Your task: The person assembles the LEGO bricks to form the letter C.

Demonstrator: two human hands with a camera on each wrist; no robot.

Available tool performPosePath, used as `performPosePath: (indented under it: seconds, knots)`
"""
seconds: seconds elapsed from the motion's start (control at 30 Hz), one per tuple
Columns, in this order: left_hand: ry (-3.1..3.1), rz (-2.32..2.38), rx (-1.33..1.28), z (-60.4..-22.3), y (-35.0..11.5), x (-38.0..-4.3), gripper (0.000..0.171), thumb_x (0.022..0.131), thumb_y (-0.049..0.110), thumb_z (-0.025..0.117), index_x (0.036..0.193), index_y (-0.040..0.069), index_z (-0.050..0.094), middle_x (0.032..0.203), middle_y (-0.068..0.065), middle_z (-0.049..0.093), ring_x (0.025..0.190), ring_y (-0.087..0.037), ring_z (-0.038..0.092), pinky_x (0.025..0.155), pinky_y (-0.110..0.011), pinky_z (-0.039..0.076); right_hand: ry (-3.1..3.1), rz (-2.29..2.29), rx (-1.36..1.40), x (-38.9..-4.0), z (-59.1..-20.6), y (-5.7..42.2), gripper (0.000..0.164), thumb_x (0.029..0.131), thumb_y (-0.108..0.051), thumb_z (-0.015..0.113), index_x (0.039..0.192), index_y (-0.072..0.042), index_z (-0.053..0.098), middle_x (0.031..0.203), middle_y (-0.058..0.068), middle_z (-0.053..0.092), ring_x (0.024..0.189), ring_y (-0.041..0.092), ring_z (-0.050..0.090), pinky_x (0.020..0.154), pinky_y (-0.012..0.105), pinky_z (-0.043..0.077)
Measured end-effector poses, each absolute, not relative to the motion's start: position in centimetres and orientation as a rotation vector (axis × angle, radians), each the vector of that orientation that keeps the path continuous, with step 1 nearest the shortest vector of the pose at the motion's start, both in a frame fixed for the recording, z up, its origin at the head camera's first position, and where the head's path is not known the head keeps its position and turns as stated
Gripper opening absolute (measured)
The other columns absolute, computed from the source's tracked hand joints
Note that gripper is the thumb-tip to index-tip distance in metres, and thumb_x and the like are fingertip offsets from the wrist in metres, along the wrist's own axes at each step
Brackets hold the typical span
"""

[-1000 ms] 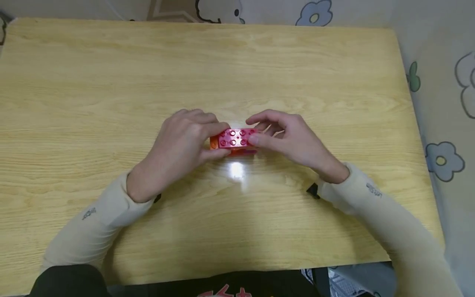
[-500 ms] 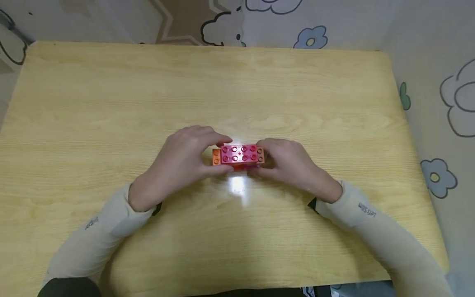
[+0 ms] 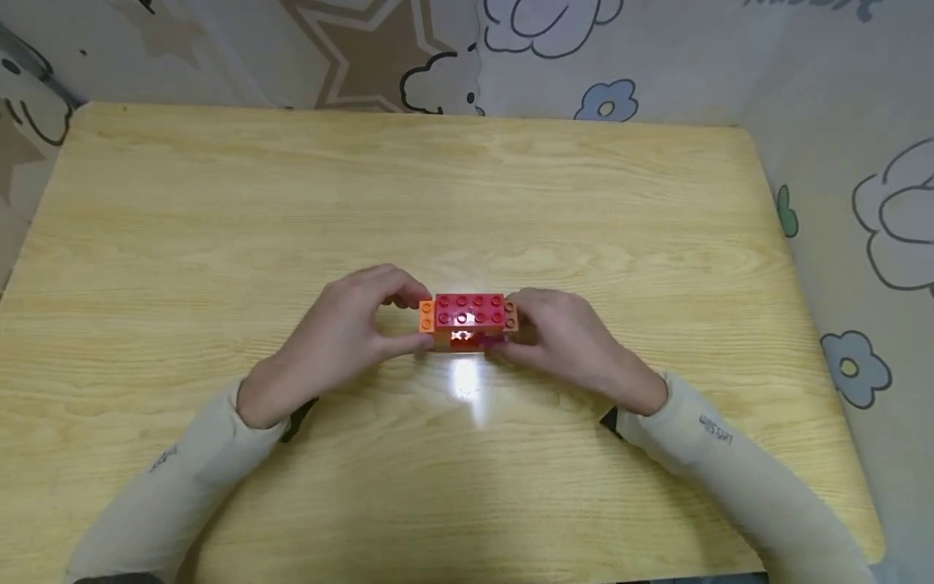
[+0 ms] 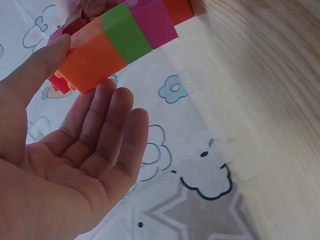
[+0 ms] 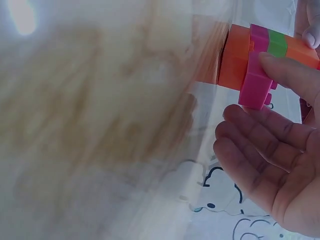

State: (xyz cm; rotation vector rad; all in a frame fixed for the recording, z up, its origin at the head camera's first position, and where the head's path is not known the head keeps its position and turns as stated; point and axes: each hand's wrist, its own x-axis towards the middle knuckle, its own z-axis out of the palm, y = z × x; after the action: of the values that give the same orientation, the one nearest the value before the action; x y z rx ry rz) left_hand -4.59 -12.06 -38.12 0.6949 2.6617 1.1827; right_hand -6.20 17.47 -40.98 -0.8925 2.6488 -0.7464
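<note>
A small structure of toy building bricks (image 3: 469, 312) stands on the wooden table between both hands. A red studded brick lies across its top, and an orange brick (image 3: 426, 316) shows at its left end. Stacked orange, green (image 4: 127, 34) and magenta bricks appear in the left wrist view. My left hand (image 3: 339, 328) pinches the orange brick's end between thumb and fingertips. At the opposite end, my right hand (image 3: 572, 341) grips the structure, its thumb pressing a jutting magenta brick (image 5: 256, 82). The right fingertips are partly hidden behind the bricks in the head view.
The pale wooden table (image 3: 255, 195) extends around the bricks on all sides. Patterned walls (image 3: 679, 65) run along its far and right edges. A bright reflection of light lies on the tabletop in front of the bricks.
The head view has tilted upward. My right hand has gone from the red brick's top to grip the right end. My left hand has drawn back leftward from the red brick to the orange end.
</note>
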Motion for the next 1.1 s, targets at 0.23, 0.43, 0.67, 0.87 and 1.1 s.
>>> performPosePath:
  seconds: [0.23, 0.43, 0.67, 0.87, 1.1]
  knots:
    - [2.564, 1.289, 0.625, -38.5, -12.3, -6.9, 0.037, 0.090, 0.011, 0.092, 0.121, 0.000, 0.076, 0.114, -0.009, 0.075, 0.104, -0.030, 0.069, 0.096, -0.046, 0.057, 2.619, -0.843, -0.800, -7.2, -41.0, 17.6, 0.027, 0.092, -0.022, 0.091, 0.097, -0.002, 0.075, 0.085, 0.004, 0.071, 0.072, 0.018, 0.057, 0.066, 0.034, 0.048]
    - [2.412, 1.366, 0.476, -39.1, -12.4, -10.0, 0.035, 0.093, 0.012, 0.089, 0.121, -0.003, 0.075, 0.107, -0.012, 0.074, 0.098, -0.027, 0.067, 0.090, -0.037, 0.056, 2.569, -0.927, -0.727, -8.3, -41.0, 17.5, 0.028, 0.095, -0.020, 0.088, 0.111, 0.002, 0.081, 0.100, 0.009, 0.079, 0.084, 0.021, 0.071, 0.078, 0.038, 0.061]
    - [2.327, 1.369, 0.364, -40.4, -12.4, -12.8, 0.035, 0.098, 0.018, 0.085, 0.124, -0.004, 0.076, 0.108, -0.014, 0.075, 0.097, -0.029, 0.067, 0.083, -0.028, 0.053, 2.501, -1.025, -0.634, -9.1, -40.9, 17.2, 0.026, 0.099, -0.017, 0.084, 0.117, 0.000, 0.080, 0.096, 0.004, 0.080, 0.083, 0.016, 0.075, 0.076, 0.034, 0.063]
    - [2.307, 1.332, 0.290, -41.1, -12.0, -13.9, 0.035, 0.101, 0.022, 0.081, 0.129, 0.001, 0.076, 0.111, -0.012, 0.074, 0.100, -0.028, 0.064, 0.086, -0.036, 0.050, 2.482, -1.086, -0.583, -9.4, -40.9, 17.1, 0.022, 0.100, -0.016, 0.083, 0.116, -0.003, 0.080, 0.092, 0.001, 0.081, 0.077, 0.014, 0.076, 0.072, 0.035, 0.062]
    - [2.321, 1.320, 0.226, -41.0, -11.5, -14.5, 0.033, 0.102, 0.019, 0.081, 0.129, 0.002, 0.074, 0.109, -0.014, 0.074, 0.097, -0.030, 0.066, 0.080, -0.035, 0.051, 2.514, -1.077, -0.547, -9.7, -40.8, 17.0, 0.018, 0.100, -0.015, 0.083, 0.114, -0.004, 0.081, 0.090, 0.001, 0.080, 0.075, 0.016, 0.075, 0.070, 0.037, 0.060]
